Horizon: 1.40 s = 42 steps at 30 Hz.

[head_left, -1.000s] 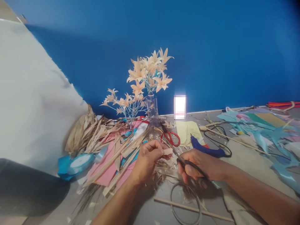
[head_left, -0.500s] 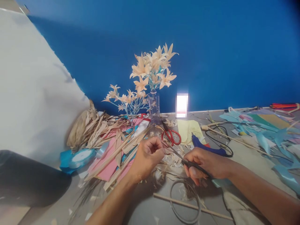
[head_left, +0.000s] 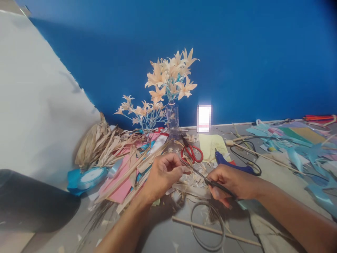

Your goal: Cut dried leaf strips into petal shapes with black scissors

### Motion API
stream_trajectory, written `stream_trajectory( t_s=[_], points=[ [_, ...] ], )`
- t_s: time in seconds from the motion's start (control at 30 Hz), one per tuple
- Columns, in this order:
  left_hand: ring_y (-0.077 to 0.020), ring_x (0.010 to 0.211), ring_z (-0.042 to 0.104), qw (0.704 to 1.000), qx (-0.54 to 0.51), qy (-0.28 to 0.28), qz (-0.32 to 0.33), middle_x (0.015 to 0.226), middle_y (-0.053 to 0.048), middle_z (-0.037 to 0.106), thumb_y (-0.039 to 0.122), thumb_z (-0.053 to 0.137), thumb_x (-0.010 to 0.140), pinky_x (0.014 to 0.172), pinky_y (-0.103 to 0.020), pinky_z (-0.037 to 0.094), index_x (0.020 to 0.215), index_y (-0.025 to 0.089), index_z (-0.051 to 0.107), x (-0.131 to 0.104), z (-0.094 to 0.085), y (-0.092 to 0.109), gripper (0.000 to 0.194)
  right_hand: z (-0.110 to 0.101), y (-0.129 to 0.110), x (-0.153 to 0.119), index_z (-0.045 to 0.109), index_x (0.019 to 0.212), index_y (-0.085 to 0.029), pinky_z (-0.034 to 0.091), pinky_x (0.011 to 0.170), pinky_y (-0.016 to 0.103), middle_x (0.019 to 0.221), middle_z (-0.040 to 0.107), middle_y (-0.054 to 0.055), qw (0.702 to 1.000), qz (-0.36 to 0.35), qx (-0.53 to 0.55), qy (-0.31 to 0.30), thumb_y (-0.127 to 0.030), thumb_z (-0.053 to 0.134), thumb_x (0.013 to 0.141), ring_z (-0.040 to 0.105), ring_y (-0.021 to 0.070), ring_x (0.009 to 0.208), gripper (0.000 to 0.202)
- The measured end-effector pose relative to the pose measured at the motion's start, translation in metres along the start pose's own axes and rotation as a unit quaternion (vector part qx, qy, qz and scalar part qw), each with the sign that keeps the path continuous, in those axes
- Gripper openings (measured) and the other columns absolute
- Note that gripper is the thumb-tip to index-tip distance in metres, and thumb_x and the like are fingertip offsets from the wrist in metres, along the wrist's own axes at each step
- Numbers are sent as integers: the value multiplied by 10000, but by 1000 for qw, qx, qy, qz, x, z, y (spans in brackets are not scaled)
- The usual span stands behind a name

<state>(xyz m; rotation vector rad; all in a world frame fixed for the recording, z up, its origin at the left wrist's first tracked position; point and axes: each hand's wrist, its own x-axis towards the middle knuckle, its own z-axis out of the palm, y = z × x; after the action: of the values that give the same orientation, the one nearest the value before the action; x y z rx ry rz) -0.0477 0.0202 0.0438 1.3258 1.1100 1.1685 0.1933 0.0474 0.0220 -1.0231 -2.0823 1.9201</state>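
Observation:
My right hand (head_left: 226, 182) is closed round the handles of dark scissors (head_left: 219, 188), whose blades point up and left toward my left hand. With thumb and fingertips pinched together, my left hand (head_left: 168, 172) sits just left of the blade tips. A small pale scrap (head_left: 186, 172) shows at its fingertips, too small to name. Cut husk-like shavings (head_left: 195, 179) lie below and between the hands. Behind them rests a second pair of scissors with red handles (head_left: 195, 154). A blue glue gun (head_left: 231, 165) lies just beyond my right hand.
Pale artificial flowers (head_left: 171, 77) stand in a clear vase (head_left: 172, 121) by the blue wall. Dried husks (head_left: 92, 144) and a blue ribbon roll (head_left: 92, 178) lie left. A wire coil (head_left: 193, 228) and thin stick (head_left: 181, 222) lie in front; a bright phone-like screen (head_left: 204, 118) stands behind.
My left hand has shifted slightly left and down, and the scissors' blades look a little nearer its fingertips. My right hand keeps its hold on the scissors.

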Motion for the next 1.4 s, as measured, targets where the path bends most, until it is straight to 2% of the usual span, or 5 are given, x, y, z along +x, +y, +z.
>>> stream_trajectory(
  t_s=[0.2,0.47,0.73,1.03,1.4],
  points=[
    [-206,692,702,1000,0,-5,3,685,-65,726,224,723,716,640,-260,473,615,169,580,1,-3,2,183,-1,0,0,575,615,-136,266,408,188,500,592,7,1000,-9,4,4,-598,687,777,426,68,415,502],
    [-211,677,709,1000,-15,0,-8,666,-69,735,232,711,743,665,-279,481,646,167,588,1,-3,0,169,-1,5,1,591,596,-131,273,404,173,481,572,-21,999,21,18,28,-442,736,764,400,54,395,383],
    [-188,659,711,997,-76,1,-21,701,-53,748,193,709,725,682,-279,510,628,167,605,1,-2,0,145,-1,1,-1,562,596,-138,298,418,172,489,586,-10,1000,-11,23,18,-434,710,778,441,63,425,378],
    [-174,667,701,1000,-5,-5,-6,644,-23,726,195,702,743,665,-253,481,634,163,608,2,-4,-2,147,0,2,1,582,619,-138,342,401,164,497,594,-16,999,24,33,-2,-426,731,741,492,71,403,347],
    [-175,660,689,999,-39,1,-10,685,-59,739,215,719,750,674,-269,491,647,153,613,2,-1,0,160,-2,0,1,607,632,-137,309,444,199,475,573,-10,999,-2,-25,41,-544,692,793,446,78,421,446]
  ],
)
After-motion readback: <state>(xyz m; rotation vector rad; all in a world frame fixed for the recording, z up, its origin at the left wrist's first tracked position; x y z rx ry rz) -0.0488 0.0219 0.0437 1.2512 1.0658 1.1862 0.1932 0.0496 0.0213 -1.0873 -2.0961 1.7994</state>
